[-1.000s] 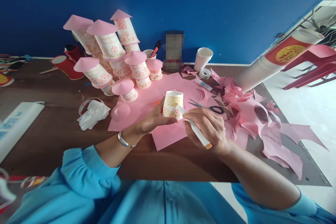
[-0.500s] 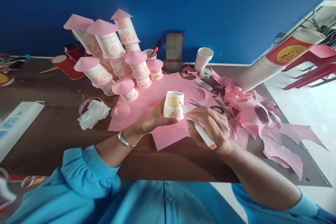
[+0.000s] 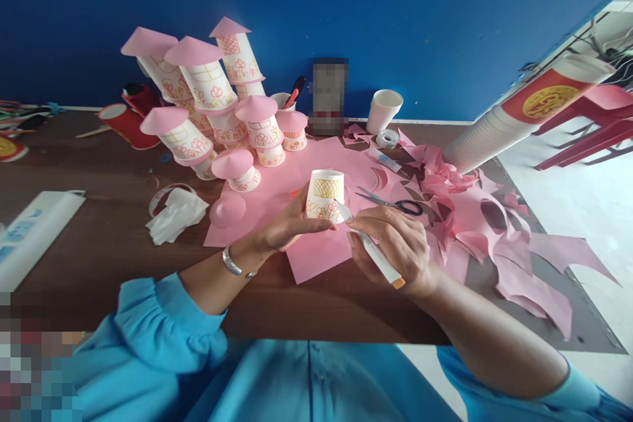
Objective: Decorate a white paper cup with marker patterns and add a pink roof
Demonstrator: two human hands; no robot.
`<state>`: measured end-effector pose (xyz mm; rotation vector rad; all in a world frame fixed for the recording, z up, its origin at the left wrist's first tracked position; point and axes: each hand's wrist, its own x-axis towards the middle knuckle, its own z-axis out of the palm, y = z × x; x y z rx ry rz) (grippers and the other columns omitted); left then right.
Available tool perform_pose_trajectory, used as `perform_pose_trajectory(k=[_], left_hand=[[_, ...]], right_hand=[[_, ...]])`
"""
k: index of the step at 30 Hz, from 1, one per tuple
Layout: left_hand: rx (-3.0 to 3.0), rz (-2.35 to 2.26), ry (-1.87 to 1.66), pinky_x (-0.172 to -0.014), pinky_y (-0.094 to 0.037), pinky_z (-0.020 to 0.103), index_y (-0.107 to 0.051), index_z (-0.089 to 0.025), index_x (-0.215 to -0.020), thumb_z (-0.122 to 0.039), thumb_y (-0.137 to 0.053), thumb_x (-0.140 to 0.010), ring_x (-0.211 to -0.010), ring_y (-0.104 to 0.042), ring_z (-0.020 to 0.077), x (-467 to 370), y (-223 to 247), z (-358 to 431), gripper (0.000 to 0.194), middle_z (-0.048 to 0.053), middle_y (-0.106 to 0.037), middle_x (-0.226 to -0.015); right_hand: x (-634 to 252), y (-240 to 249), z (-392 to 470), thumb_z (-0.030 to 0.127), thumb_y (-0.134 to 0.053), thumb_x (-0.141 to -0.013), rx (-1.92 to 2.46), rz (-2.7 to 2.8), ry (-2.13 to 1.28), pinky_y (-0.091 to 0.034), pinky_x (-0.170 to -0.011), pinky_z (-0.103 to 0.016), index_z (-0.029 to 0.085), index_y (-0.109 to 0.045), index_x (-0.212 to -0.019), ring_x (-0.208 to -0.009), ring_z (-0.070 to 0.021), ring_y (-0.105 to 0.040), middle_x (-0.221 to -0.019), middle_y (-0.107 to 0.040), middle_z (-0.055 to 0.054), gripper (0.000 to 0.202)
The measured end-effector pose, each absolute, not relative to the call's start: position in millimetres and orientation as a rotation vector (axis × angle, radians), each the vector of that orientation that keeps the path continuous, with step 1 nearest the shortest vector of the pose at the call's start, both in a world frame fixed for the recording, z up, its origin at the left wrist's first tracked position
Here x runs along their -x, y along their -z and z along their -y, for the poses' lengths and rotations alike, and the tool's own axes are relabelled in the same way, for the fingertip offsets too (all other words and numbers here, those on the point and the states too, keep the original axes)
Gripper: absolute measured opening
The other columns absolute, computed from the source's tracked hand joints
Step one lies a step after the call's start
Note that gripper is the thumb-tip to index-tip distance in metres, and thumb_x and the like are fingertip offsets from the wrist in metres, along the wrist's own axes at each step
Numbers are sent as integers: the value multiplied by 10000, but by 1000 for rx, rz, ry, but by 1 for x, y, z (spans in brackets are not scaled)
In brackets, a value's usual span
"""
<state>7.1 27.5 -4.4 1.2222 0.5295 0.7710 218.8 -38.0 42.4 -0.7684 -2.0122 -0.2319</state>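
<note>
Gripping a marker (image 3: 380, 260), right fingers (image 3: 370, 224) face left fingers (image 3: 316, 226) clasping a cup (image 3: 324, 196) (inside hidden).

Your brown bench (image 3: 277, 316) carries a pink sheet (image 3: 316, 260), crumpled white paper (image 3: 178, 214) to your left, and an upright white cup (image 3: 382, 115) near its far edge.

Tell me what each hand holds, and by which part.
Left hand: the decorated cup, held by its lower part. Right hand: the white marker, held by its barrel.
</note>
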Motion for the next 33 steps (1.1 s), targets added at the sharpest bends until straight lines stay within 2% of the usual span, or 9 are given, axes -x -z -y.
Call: perform_pose_trajectory(k=[3,11,21,26,29,33], left_hand=[[-1231,-533,-776,-939,-532,399,-560,-278,-1457,-385,-911,-818,-1090,-613,245,-8,2,-27,737,54,-652,-1194],[-1211,-517,-785,-905,-531,382,-569,-275,-1455,-377,-921,-794,-1037,-619,232,-11,-2,-25,755,46,-665,-1151],[-1201,-499,-778,-901,-531,377,-607,-264,-1369,-379,-923,-804,-1024,-626,227,-10,0,-26,658,41,-664,-1130],[-1177,-510,-765,-879,-522,372,-561,-274,-1472,-378,-929,-789,-1002,-628,223,-10,1,-26,782,41,-672,-1122],[-1195,-526,-755,-917,-515,391,-541,-268,-1496,-381,-932,-776,-1065,-628,245,-10,0,-27,828,45,-677,-1137],[-1207,-536,-737,-965,-498,418,-581,-240,-1399,-396,-934,-771,-1085,-618,254,-10,-3,-27,738,44,-675,-1111]], right_hand=[[-219,-43,38,64,-634,-955,778,2010,235,-628,-635,-320,190,-634,-1134,-717,-188,-745,-870,-772,-57,219],[-219,-45,37,68,-638,-954,779,2021,230,-625,-630,-311,194,-624,-1133,-708,-182,-746,-876,-777,-52,219],[-219,-44,36,64,-643,-953,782,2025,221,-626,-635,-310,197,-632,-1132,-718,-181,-745,-881,-775,-50,223],[-218,-44,35,65,-647,-952,783,2022,231,-636,-656,-314,196,-623,-1133,-724,-182,-759,-885,-788,-45,224],[-219,-45,34,74,-634,-968,797,2017,241,-634,-650,-307,201,-621,-1133,-725,-177,-762,-885,-792,-41,208],[-220,-47,34,68,-630,-960,809,2013,253,-634,-644,-302,203,-631,-1139,-720,-178,-763,-874,-790,-34,224]])
